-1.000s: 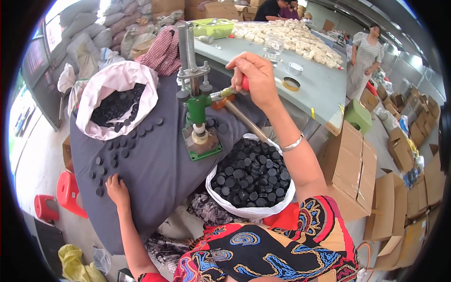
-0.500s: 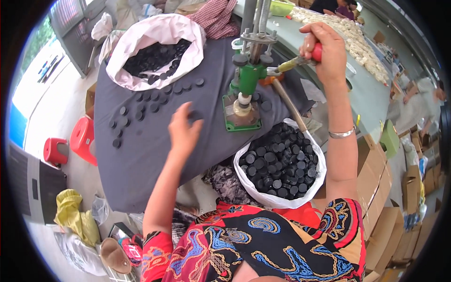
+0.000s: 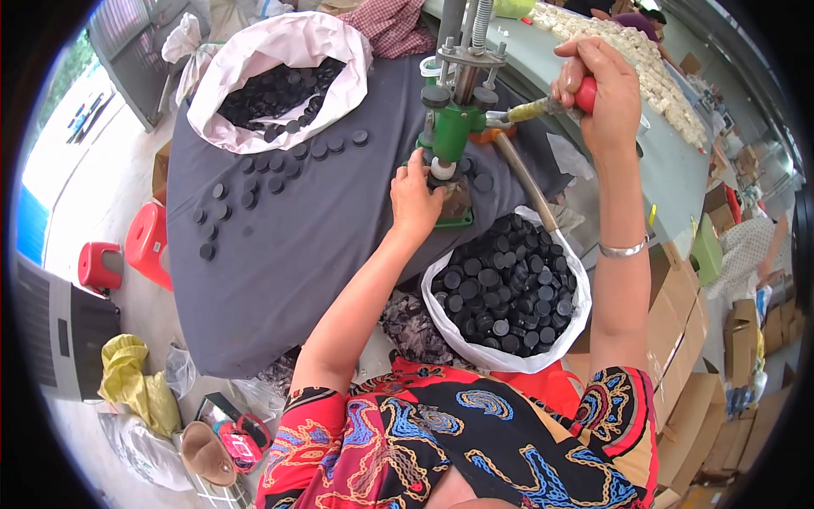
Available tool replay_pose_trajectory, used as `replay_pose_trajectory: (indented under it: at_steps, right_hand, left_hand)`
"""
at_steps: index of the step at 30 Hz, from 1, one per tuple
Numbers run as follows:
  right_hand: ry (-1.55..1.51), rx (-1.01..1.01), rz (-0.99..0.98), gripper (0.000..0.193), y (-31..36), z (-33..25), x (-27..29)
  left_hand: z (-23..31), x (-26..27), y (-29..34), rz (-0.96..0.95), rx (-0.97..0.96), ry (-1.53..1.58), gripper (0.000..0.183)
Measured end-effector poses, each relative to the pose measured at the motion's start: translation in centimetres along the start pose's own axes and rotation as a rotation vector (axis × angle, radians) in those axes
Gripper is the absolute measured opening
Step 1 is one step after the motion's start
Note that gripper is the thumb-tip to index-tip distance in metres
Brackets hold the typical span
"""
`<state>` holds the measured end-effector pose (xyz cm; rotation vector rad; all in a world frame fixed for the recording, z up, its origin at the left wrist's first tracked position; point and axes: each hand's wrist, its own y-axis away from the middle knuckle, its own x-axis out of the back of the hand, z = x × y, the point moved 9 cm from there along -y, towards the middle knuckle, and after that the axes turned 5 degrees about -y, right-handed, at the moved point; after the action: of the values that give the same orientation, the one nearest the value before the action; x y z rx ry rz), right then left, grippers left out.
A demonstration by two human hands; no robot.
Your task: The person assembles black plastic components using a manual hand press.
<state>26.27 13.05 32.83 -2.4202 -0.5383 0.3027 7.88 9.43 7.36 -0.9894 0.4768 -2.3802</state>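
Left grip (image 3: 415, 205) reaches forward, thumb (image 3: 436, 200) spread from the fingers; right grip (image 3: 614, 95) curled tight, arm (image 3: 620, 288) extended

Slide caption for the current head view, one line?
Left hand at a green press, right hand gripping its red-knobbed lever, beside a white sack of black discs.

A: so what's around you?
B: pale floor (image 3: 110, 212), two red stools (image 3: 100, 266) on my left, greenery (image 3: 69, 78) in daylight past a grey panel (image 3: 127, 55), cardboard boxes (image 3: 743, 348) on my right lol
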Motion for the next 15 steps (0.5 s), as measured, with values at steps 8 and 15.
replay_pose_trajectory:
  at_steps: [8, 15]
  right_hand:
    - [0.02, 0.064, 0.018, 0.027, 5.4, 0.3, 0.0]
    - [0.505, 0.525, -0.107, 0.016, 17.6, 4.1, -2.0]
  left_hand:
    - [-0.9, -1.1, -0.7, 0.025, 0.079, 0.066, 0.076]
    - [-1.9, 3.4, 1.0, 0.09, 0.028, 0.06, 0.072]
